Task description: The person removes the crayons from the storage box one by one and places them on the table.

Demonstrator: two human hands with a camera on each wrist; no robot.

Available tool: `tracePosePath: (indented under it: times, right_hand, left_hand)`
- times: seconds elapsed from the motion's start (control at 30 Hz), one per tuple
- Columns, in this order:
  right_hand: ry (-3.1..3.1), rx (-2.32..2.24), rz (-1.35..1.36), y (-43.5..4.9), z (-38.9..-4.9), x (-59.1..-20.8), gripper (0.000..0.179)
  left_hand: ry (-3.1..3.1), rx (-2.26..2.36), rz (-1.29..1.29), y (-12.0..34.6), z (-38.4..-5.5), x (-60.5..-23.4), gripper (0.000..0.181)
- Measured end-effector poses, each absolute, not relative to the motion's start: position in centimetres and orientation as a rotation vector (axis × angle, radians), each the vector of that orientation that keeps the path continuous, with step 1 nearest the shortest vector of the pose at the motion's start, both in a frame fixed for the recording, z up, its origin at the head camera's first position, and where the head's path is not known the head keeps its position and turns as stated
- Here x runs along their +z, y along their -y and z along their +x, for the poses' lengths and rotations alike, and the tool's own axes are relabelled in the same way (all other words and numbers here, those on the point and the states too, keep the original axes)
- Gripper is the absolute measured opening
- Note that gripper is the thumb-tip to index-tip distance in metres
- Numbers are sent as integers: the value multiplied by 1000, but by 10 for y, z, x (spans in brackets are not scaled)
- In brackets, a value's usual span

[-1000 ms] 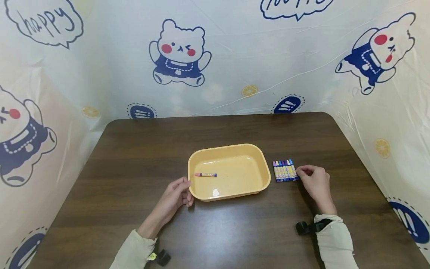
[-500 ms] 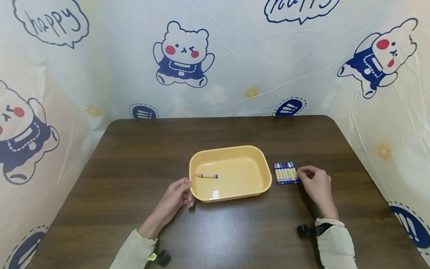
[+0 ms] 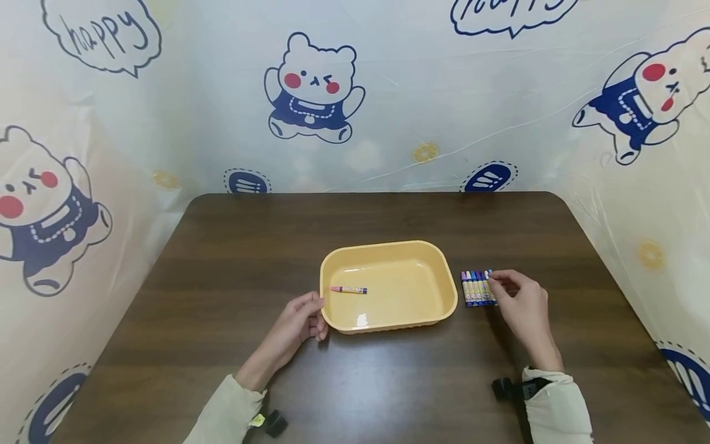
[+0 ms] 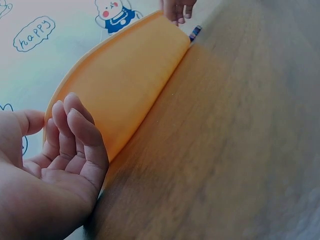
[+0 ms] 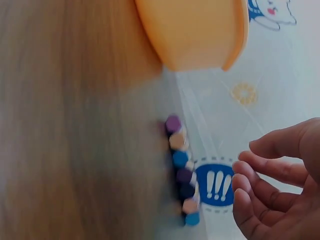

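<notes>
A yellow rectangular tray (image 3: pixel 388 259) stands on the table, with one pink-tipped crayon (image 3: pixel 349 290) lying inside near its left end. My left hand (image 3: pixel 296 322) holds the tray's left rim, thumb on the edge and curled fingers against the outer wall, as the left wrist view also shows. To the right of the tray lies a tight row of several crayons (image 3: pixel 476 290), mostly purple, blue and pale. My right hand (image 3: pixel 521 308) hovers at the right end of this row. In the right wrist view its bent fingers (image 5: pixel 250 165) and thumb have a gap between them, nothing in it.
The dark wooden table (image 3: pixel 360 382) has rounded far corners. A pale curtain (image 3: pixel 388 80) printed with cartoon bears surrounds its back and sides. A small black camera (image 3: pixel 275 423) is on the left wrist and another black camera (image 3: pixel 503 389) on the right.
The head view has turned slightly left. My right hand has shifted a little left relative to the crayons, so its fingertips now overlap the row's right end. The left hand stays on the tray.
</notes>
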State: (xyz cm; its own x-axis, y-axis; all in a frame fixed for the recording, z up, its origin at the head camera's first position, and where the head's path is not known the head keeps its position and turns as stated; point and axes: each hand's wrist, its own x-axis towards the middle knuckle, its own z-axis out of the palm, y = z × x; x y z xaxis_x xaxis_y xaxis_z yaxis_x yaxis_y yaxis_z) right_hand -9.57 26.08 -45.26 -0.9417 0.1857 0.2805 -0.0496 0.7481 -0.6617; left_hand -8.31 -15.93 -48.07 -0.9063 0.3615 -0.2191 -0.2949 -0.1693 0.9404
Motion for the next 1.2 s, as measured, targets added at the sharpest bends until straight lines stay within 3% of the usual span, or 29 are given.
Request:
tracePosePath:
  times: [0.77,1.2]
  right_hand:
    - [2528,1033,489,-190,-107,-383,13]
    - [2626,1117,720,-118,-125,-378,17]
  left_hand:
    - [-1677,2129,52,159,-82,-478,25]
    - [-1675,2128,59,161,-82,-480,26]
